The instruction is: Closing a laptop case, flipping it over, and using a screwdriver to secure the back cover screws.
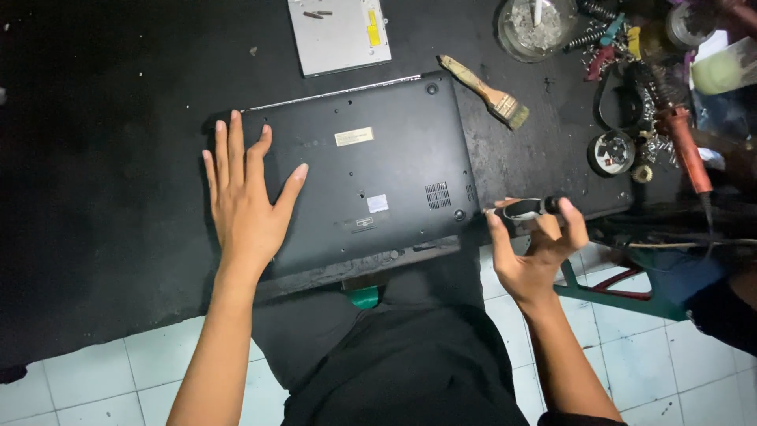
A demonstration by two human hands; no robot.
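A black laptop (378,170) lies upside down on the black worktable (102,197), its bottom panel facing up. My left hand (248,201) rests flat on the left part of that panel, fingers spread. My right hand (536,244) is at the laptop's right front corner, closed around a small black-and-silver screwdriver (524,208) held roughly level, its tip pointing left toward the corner.
A silver optical drive (339,33) lies at the back. A paintbrush (485,91) lies right of the laptop. At the far right are a glass bowl (536,28), springs, small tools, a round tin (611,152) and a soldering iron (690,146). White floor tiles show below.
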